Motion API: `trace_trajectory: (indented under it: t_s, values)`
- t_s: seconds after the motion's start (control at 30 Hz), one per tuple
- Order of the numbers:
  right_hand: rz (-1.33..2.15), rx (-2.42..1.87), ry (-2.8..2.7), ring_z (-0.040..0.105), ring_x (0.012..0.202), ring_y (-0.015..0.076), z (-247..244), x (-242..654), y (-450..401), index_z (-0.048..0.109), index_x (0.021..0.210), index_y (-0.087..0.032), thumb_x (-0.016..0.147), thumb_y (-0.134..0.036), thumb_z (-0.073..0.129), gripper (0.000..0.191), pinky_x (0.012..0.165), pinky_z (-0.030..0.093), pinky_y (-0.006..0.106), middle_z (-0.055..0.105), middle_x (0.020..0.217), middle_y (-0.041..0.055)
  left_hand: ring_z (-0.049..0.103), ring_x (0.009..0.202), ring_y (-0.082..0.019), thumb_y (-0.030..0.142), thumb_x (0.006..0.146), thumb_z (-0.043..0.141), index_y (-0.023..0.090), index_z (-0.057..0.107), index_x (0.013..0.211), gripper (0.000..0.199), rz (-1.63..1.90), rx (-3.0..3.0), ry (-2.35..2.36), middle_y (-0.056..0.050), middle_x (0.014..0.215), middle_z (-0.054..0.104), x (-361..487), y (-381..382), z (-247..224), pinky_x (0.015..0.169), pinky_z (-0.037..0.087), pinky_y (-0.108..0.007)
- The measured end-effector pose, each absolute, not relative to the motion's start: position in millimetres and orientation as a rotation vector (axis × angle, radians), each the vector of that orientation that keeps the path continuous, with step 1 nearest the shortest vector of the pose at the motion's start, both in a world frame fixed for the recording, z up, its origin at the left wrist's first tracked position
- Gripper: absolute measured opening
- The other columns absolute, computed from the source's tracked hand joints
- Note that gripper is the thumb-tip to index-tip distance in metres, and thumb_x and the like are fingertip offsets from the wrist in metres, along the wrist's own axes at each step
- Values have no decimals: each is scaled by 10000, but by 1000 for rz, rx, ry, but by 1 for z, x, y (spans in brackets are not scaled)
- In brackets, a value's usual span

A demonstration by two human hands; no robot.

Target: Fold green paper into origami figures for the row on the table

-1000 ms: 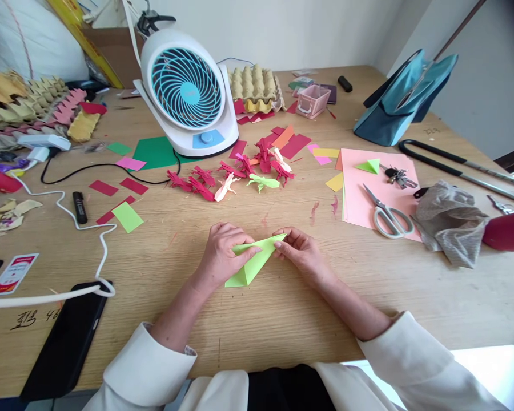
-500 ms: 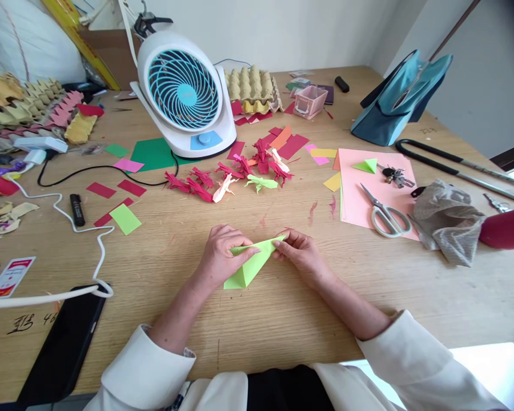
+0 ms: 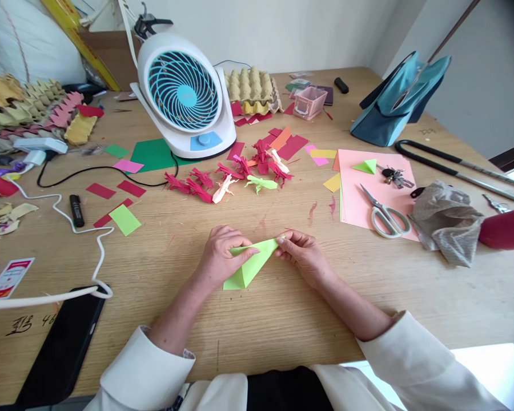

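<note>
A folded sheet of light green paper (image 3: pixel 253 266) is held between my hands, just above the table's near middle. My left hand (image 3: pixel 225 254) grips its upper left part, thumb across the front and fingers behind. At the pointed upper right corner, my right hand (image 3: pixel 302 254) pinches the paper between thumb and fingertips. A crease runs down the paper to its lower edge. Beyond my hands lie several folded red paper figures (image 3: pixel 200 188) and a light green one (image 3: pixel 261 183). A flat light green paper piece (image 3: pixel 125 220) lies to the left.
A white fan (image 3: pixel 184 91) stands at the back. Scissors (image 3: pixel 388 214) and keys (image 3: pixel 396 177) rest on pink paper (image 3: pixel 355 200) at the right. Left are a black marker (image 3: pixel 76 210), a white cable (image 3: pixel 100 251) and a black phone-like slab (image 3: pixel 64 348). A teal bag (image 3: pixel 381 117) stands back right.
My right thumb has shifted slightly right along the paper's pointed corner. My left hand keeps its grip, and the paper has barely moved.
</note>
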State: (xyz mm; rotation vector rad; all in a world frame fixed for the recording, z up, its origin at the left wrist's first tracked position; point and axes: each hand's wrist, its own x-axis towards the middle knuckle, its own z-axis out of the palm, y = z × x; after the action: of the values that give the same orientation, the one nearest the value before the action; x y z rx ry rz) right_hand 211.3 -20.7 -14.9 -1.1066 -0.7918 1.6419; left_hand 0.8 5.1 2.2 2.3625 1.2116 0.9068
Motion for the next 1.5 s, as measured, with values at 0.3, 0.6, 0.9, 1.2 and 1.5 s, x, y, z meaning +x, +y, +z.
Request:
trace_trajectory:
  t_s: [0.3, 0.6, 0.9, 1.2, 1.5]
  values:
    - [1622, -1119, -816, 575, 600, 104, -16, 214, -21, 754, 773, -192, 699, -472, 815, 296, 620, 445, 239, 686, 649, 0, 547, 724, -162, 304, 854, 704, 210, 668, 689, 193, 881, 2357, 1211, 17, 671, 672, -1, 5, 3, 766, 406, -332]
    - [1604, -1139, -820, 572, 578, 112, -13, 214, -21, 755, 757, -201, 678, -481, 825, 300, 607, 458, 250, 688, 636, 1, 546, 720, -165, 301, 855, 700, 216, 668, 686, 192, 874, 2342, 1220, 15, 665, 673, -1, 6, 4, 765, 412, -332]
    - [1605, -1120, -818, 568, 567, 101, -15, 215, -21, 758, 743, -205, 683, -451, 832, 264, 599, 453, 240, 688, 619, -3, 552, 720, -166, 301, 855, 698, 212, 666, 684, 195, 880, 2335, 1211, 14, 663, 674, -1, 6, 4, 755, 409, -328]
    - [1577, -1136, -865, 594, 601, 125, -18, 217, -21, 761, 762, -203, 713, -498, 796, 302, 621, 478, 262, 695, 650, 14, 548, 706, -168, 316, 866, 685, 207, 664, 678, 218, 901, 2329, 1184, 8, 650, 667, 0, 7, 5, 736, 406, -329]
    - [1516, -1149, -869, 568, 599, 125, -17, 218, -20, 722, 720, -207, 732, -497, 781, 295, 604, 463, 262, 670, 650, 10, 569, 725, -162, 293, 856, 688, 204, 633, 688, 198, 852, 2289, 1223, 9, 696, 666, -2, 7, 7, 739, 412, -321]
